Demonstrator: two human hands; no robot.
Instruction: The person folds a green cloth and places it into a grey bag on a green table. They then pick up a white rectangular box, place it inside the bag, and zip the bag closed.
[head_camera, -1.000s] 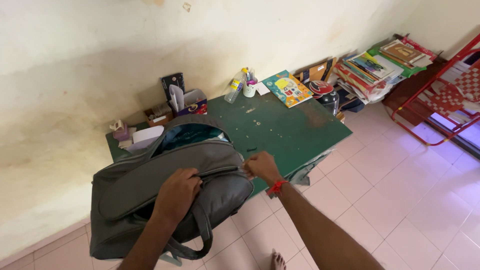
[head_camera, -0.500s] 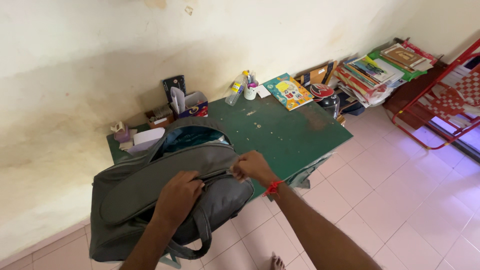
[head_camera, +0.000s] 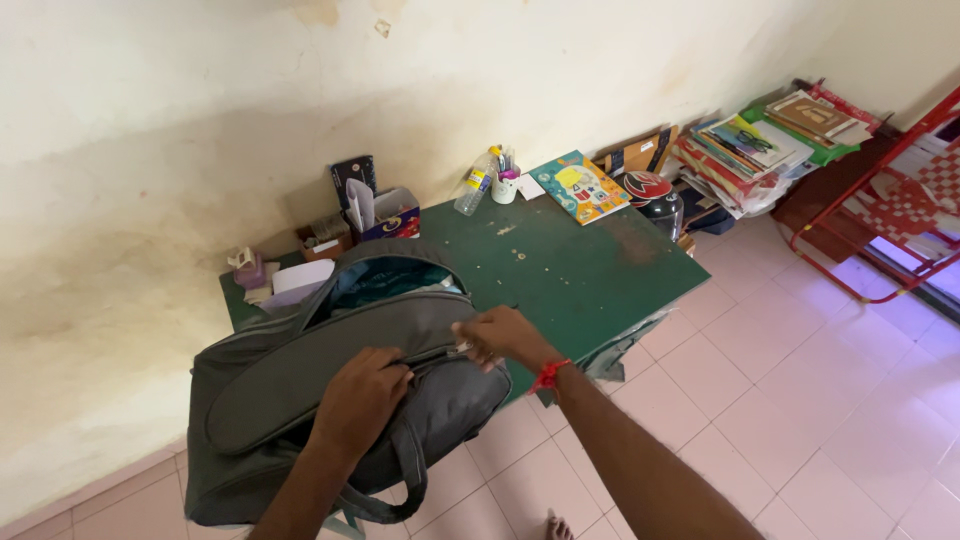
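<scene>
A grey backpack lies at the near left end of the green tabletop, and part of it hangs over the near edge toward the floor. Its top compartment is open at the far side, and something teal shows inside. A zip line runs across the front of the backpack, between the two hands.

The left hand rests on the front of the backpack, at the left part of the zip line. Its fingers are curled and press the cloth; whether they pinch something, I cannot tell. The right hand is at the right end of the zip line, closed in a pinch on a small pale thing there, probably the zip puller. A red thread is around the right wrist. The two hands are near each other, both on the backpack. A grey strap hangs in a loop under the left hand.

Behind the backpack, close to the wall, stand a small box with papers, a brown box and a white pad. Farther right are a plastic bottle, a white cup with pens and a colourful book. A dark helmet sits beside the far right corner of the tabletop. On the floor by the wall lies a pile of books, and a red frame stands at the right edge. The floor has pink tiles, and a bare foot shows at the bottom.
</scene>
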